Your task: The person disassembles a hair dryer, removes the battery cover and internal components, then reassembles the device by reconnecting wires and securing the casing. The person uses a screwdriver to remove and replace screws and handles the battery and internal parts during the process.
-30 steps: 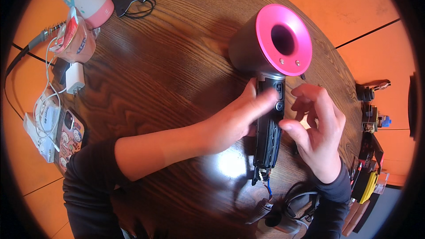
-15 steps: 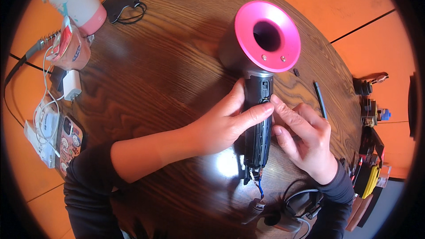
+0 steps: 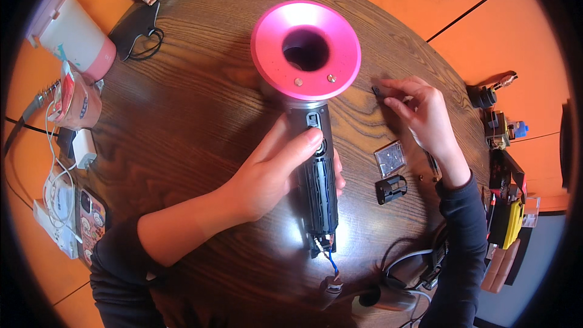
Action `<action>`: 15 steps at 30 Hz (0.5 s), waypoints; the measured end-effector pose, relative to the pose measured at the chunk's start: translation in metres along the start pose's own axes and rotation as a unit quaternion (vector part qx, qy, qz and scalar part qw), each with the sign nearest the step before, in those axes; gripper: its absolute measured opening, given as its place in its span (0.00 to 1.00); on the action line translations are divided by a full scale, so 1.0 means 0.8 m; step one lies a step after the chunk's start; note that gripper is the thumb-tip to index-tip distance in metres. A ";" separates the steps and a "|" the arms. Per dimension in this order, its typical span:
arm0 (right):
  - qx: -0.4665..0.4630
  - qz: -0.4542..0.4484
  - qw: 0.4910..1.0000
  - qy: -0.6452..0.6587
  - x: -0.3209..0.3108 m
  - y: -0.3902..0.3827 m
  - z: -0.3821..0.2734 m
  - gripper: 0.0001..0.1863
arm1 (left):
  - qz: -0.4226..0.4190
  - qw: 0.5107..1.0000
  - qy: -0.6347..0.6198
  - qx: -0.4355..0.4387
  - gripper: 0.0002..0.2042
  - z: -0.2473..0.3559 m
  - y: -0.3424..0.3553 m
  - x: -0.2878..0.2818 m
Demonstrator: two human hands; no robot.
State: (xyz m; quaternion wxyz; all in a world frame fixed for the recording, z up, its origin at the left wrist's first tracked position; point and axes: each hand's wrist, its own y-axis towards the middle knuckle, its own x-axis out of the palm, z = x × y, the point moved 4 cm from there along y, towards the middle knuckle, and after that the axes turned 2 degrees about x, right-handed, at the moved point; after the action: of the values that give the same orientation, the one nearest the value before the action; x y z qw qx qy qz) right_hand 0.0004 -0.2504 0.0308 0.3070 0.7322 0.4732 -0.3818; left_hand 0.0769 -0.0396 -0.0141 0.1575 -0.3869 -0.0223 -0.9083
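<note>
A hair dryer (image 3: pixel 306 54) with a pink ring head stands out above the table, its dark handle stripped of its outer cover. Round that handle my left hand (image 3: pixel 267 161) is closed, the thumb pressed near a round button. Blue and other wires (image 3: pixel 332 262) come out of the handle's lower end and run to a dark cable end (image 3: pixel 333 284). Off to the right, my right hand (image 3: pixel 422 109) pinches a small black piece (image 3: pixel 376 92) at the table surface. Below that hand lie a small clear case (image 3: pixel 390 158) and a black half-round part (image 3: pixel 392 189).
Tiny screws (image 3: pixel 421 177) and a slim dark tool (image 3: pixel 432 163) lie beside my right wrist. Along the left are a cup (image 3: pixel 79 39), a pouch (image 3: pixel 81 100), a white charger (image 3: pixel 84 149) and a phone (image 3: pixel 91 222). A yellow-and-black tool (image 3: pixel 514 225) sits at the right.
My right hand has left the dryer's handle and reached to the small black piece on the table. The dryer appears farther left, still in my left hand, its thumb nearer the button.
</note>
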 end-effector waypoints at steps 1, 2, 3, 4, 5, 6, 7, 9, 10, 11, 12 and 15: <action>0.006 -0.011 1.000 0.020 0.005 0.003 0.006 0.15 | 0.004 1.000 0.004 -0.004 0.13 0.000 0.000 0.000; -0.014 -0.019 0.998 0.054 0.008 0.006 0.008 0.15 | 0.003 1.000 0.007 -0.004 0.13 -0.001 -0.001 0.000; -0.025 -0.018 0.998 0.047 0.010 0.008 0.009 0.16 | -0.001 1.000 0.007 -0.002 0.13 -0.001 -0.001 0.000; 0.006 -0.022 0.999 0.040 0.012 0.011 0.014 0.15 | -0.001 1.000 0.007 -0.002 0.13 -0.001 -0.001 0.000; 0.004 -0.019 0.999 0.050 0.013 0.014 0.015 0.14 | -0.003 1.000 0.004 0.001 0.12 -0.001 -0.001 0.000; 0.006 -0.020 0.998 0.063 0.015 0.016 0.014 0.13 | -0.004 1.000 0.001 0.005 0.12 -0.001 -0.001 0.000; 0.006 -0.017 0.999 0.048 0.015 0.018 0.013 0.12 | 0.001 1.000 -0.003 0.003 0.13 -0.001 -0.002 0.000; 0.038 -0.019 0.999 0.026 0.016 0.017 0.008 0.11 | 0.007 1.000 -0.009 0.003 0.14 -0.001 -0.002 -0.001; 0.006 -0.002 0.999 0.044 0.014 0.015 -0.002 0.10 | 0.003 1.000 -0.025 0.002 0.15 0.000 -0.002 -0.001; -0.007 0.012 0.998 0.064 0.013 0.011 -0.012 0.10 | -0.003 0.999 -0.039 0.004 0.16 0.001 -0.003 -0.001; -0.001 0.027 0.997 0.079 0.012 0.006 -0.021 0.09 | -0.009 0.998 -0.054 0.007 0.17 0.002 -0.002 -0.002; -0.114 0.060 0.982 0.135 0.012 -0.011 -0.066 0.10 | 0.010 0.997 -0.075 -0.016 0.23 -0.005 0.000 -0.004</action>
State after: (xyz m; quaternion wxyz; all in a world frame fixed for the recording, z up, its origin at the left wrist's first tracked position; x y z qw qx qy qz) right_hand 0.0086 -0.2000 0.0495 0.3439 0.7643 0.5062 -0.2036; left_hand 0.0763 -0.0391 -0.0192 0.1579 -0.4569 -0.0160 -0.8752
